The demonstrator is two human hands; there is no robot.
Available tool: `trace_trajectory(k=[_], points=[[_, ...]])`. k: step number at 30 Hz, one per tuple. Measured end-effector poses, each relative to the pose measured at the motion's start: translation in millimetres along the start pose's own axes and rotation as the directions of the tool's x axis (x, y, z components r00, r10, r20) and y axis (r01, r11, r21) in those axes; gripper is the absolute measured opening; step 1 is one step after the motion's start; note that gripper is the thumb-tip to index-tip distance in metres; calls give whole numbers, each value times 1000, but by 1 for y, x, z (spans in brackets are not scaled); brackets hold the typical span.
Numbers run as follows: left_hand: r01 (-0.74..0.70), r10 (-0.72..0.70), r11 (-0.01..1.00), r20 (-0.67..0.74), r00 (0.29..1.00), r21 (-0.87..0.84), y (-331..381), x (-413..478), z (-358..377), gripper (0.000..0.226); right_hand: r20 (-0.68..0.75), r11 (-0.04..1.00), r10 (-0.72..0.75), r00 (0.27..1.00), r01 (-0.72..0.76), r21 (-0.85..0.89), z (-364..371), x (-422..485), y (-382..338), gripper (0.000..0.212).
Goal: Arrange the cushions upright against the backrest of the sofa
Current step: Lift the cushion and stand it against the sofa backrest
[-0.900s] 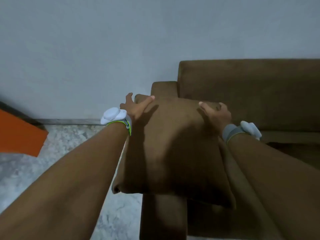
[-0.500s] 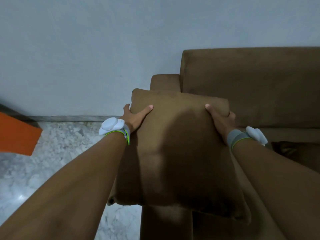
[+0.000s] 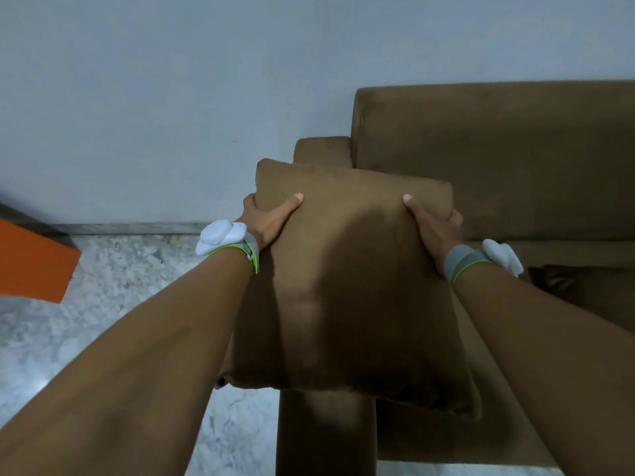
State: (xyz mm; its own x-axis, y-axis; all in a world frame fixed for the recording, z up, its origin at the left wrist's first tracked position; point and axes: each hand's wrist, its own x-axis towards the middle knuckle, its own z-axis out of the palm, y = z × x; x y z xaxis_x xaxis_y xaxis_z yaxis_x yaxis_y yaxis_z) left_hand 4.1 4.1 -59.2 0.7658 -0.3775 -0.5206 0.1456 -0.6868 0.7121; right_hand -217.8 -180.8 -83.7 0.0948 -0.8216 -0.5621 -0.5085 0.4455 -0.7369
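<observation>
I hold a brown square cushion in the air over the left armrest of a brown sofa. My left hand grips its upper left edge, thumb on the front face. My right hand grips its upper right edge the same way. The sofa backrest rises behind the cushion to the right. A second dark brown cushion lies on the seat at the right, partly hidden by my right forearm.
A pale wall stands behind the sofa. Grey marbled floor spreads to the left of the armrest. An orange block-like object juts in at the left edge.
Both hands have closed their grip on the cushion's upper corners and lifted its top edge higher. The view has shifted slightly, bringing the second cushion into sight at the right.
</observation>
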Motion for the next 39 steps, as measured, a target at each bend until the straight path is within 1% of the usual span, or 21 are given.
trace_trajectory(k=[4, 7, 8, 10, 12, 14, 16, 18, 20, 25, 27, 30, 34, 39], points=[[-38, 38, 999, -35, 999, 8, 20, -26, -4, 108, 8, 998, -25, 1000, 25, 59, -18, -20, -9, 135], [-126, 126, 992, -78, 989, 6, 52, -62, -8, 109, -13, 986, -106, 994, 107, 130, -46, -45, -30, 134], [-128, 128, 992, -90, 988, 2, 59, -66, -10, 108, -12, 984, -115, 993, 116, 132, -49, -48, -37, 132], [-192, 189, 981, -120, 975, -16, 83, -92, -10, 107, -34, 972, -168, 985, 171, 159, -74, -64, -55, 127], [-212, 206, 977, -140, 969, -30, 103, -109, -11, 107, -69, 964, -201, 977, 210, 162, -89, -74, -71, 129], [-284, 272, 957, -163, 948, -54, 129, -144, -9, 110, -113, 940, -262, 958, 280, 197, -124, -94, -90, 132], [-316, 299, 947, -192, 935, -63, 149, -165, -7, 111, -128, 927, -291, 948, 313, 207, -145, -104, -107, 134], [-384, 356, 919, -229, 906, -89, 170, -204, 2, 111, -147, 891, -345, 927, 373, 258, -180, -121, -118, 137], [-417, 378, 901, -259, 889, -116, 186, -231, 9, 111, -137, 874, -369, 919, 393, 286, -207, -134, -131, 140], [-527, 456, 837, -346, 820, -148, 215, -308, 37, 117, -123, 827, -442, 889, 457, 328, -288, -165, -147, 147], [-536, 458, 830, -359, 813, -156, 222, -325, 45, 119, -123, 820, -463, 878, 477, 317, -310, -173, -152, 144], [-562, 477, 812, -374, 795, -160, 229, -363, 67, 118, -159, 809, -485, 860, 510, 291, -353, -185, -147, 143], [-560, 469, 809, -377, 799, -179, 233, -381, 79, 117, -177, 796, -493, 852, 524, 304, -374, -189, -144, 143], [-568, 482, 807, -375, 792, -163, 229, -403, 100, 116, -179, 799, -491, 853, 522, 297, -401, -185, -130, 141]])
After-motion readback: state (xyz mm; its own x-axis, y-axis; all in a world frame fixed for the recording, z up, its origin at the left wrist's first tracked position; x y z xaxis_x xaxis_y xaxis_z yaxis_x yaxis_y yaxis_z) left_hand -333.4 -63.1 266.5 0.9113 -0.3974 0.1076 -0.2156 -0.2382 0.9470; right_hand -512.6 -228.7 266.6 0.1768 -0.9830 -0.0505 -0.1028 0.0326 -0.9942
